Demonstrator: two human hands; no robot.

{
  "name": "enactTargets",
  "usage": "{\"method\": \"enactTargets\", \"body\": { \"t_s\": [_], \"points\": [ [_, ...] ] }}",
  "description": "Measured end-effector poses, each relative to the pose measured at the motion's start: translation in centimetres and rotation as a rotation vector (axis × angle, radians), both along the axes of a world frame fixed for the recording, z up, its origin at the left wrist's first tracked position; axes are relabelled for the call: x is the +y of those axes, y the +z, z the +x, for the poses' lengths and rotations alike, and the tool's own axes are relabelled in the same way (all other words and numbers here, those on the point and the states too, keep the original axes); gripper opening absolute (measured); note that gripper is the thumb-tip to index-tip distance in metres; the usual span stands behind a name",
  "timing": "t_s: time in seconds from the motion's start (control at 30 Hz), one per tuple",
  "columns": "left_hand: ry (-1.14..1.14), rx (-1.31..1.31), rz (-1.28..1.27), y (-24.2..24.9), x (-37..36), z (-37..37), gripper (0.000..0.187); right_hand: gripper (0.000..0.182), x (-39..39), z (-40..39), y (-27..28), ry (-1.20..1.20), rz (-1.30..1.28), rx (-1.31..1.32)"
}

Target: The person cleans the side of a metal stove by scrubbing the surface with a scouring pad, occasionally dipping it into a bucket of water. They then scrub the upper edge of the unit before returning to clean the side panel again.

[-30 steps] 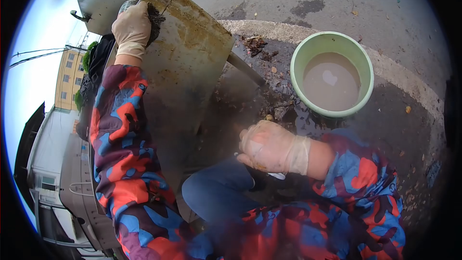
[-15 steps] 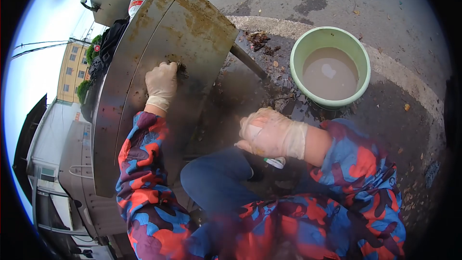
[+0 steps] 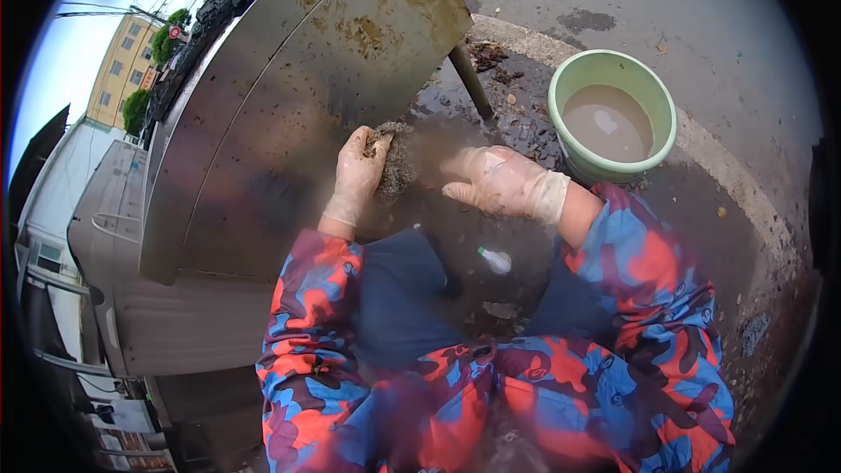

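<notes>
My left hand (image 3: pixel 359 173), in a pale, dirty glove, is closed on a grey steel wool scourer (image 3: pixel 397 158). It is in front of the lower edge of a stained metal panel (image 3: pixel 289 96). My gloved right hand (image 3: pixel 504 182) hovers to the right of the scourer, apart from it. Its thumb stands away from the fingers, whose tips are blurred by a smudge on the view; I see nothing held there. Brown grime and dark specks mark the panel.
A green bucket (image 3: pixel 661 144) of murky water stands at the right beside a pale kerb strip (image 3: pixel 723 158). A metal leg (image 3: pixel 470 81) supports the panel. A small white bottle (image 3: pixel 498 261) with a green cap lies on the wet ground between my knees.
My left hand has come off the panel, moving right and down, and the scourer now shows plainly. My right hand has risen slightly toward it. The view has shifted.
</notes>
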State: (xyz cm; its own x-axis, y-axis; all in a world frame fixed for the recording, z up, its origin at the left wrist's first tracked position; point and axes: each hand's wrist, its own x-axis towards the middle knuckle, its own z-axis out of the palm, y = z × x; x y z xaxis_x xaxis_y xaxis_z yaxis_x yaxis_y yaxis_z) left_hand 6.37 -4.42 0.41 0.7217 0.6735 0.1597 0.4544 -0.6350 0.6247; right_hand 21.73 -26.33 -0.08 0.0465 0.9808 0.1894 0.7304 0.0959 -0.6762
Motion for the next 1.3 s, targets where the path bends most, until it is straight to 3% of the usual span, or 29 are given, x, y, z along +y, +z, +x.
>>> {"method": "enactTargets", "body": {
  "t_s": [0.03, 0.1, 0.13, 0.23, 0.27, 0.4, 0.57, 0.6, 0.73, 0.83, 0.97, 1.03, 1.07, 1.1, 1.2, 1.27, 1.3],
  "points": [
    [-0.005, -0.135, -0.180, -1.2, -0.2, 0.0, 0.022, 0.058, 0.9, -0.7, -0.4, 0.012, -0.011, -0.017],
    [0.070, -0.268, -0.474, -0.8, -2.6, 0.2, 0.034, 0.073, 2.8, -2.0, -1.4, -0.227, 0.042, 0.058],
    [0.022, -0.304, -0.500, -1.2, -2.7, 0.1, 0.029, 0.083, 3.4, -2.0, -0.9, -0.202, -0.093, 0.147],
    [-0.072, -0.353, -0.629, -2.0, -1.5, -0.4, 0.027, 0.082, 4.9, -3.4, 0.0, -0.310, -0.122, 0.197],
    [-0.128, -0.355, -0.720, -2.4, -1.1, -0.7, 0.030, 0.071, 4.7, -3.3, 0.7, -0.244, -0.091, 0.362],
    [-0.198, -0.330, -0.996, -1.4, -0.3, -1.5, 0.029, 0.050, 5.9, -3.3, 0.5, -0.265, -0.062, 0.523],
    [-0.259, -0.312, -1.050, -0.2, 0.2, -3.0, 0.039, 0.030, 6.1, -3.4, 2.4, -0.247, -0.107, 0.732],
    [-0.271, -0.339, -1.070, -0.3, 0.3, -3.1, 0.039, 0.029, 6.3, -3.5, 1.9, -0.218, -0.070, 0.896],
    [-0.309, -0.370, -1.108, 0.2, 0.2, -3.5, 0.039, 0.029, 7.6, -3.2, 0.0, -0.136, -0.007, 1.325],
    [-0.312, -0.332, -1.159, -0.3, 0.5, -3.1, 0.037, 0.033, 7.7, -3.0, -0.2, -0.068, -0.005, 1.440],
    [-0.148, -0.324, -1.245, 0.4, -1.3, -2.0, 0.040, 0.036, 8.9, -2.3, -2.5, -0.231, 0.084, 1.286],
    [0.036, -0.322, -1.326, -0.5, -1.8, -1.2, 0.048, 0.040, 8.9, -1.9, -2.5, -0.292, 0.059, 0.837],
    [-0.154, -0.319, -1.312, -2.2, -1.2, -0.8, 0.059, 0.042, 8.5, -2.1, -1.9, -0.344, -0.050, 0.805],
    [-0.146, -0.235, -1.345, -1.7, -1.2, -0.4, 0.065, 0.043, 8.4, -2.8, -1.5, -0.360, 0.001, 0.784],
    [-0.164, -0.358, -1.225, -2.6, -0.6, 0.1, 0.063, 0.044, 8.2, -2.1, -2.0, -0.406, 0.014, 0.834],
    [-0.264, -0.277, -0.961, -3.5, 0.5, 0.4, 0.056, 0.049, 7.7, -1.7, -0.4, -0.180, -0.055, 1.105],
    [-0.294, -0.253, -0.870, -3.7, 0.9, 0.6, 0.054, 0.049, 7.9, -1.8, -0.4, -0.176, -0.050, 1.103]
  ]
}}
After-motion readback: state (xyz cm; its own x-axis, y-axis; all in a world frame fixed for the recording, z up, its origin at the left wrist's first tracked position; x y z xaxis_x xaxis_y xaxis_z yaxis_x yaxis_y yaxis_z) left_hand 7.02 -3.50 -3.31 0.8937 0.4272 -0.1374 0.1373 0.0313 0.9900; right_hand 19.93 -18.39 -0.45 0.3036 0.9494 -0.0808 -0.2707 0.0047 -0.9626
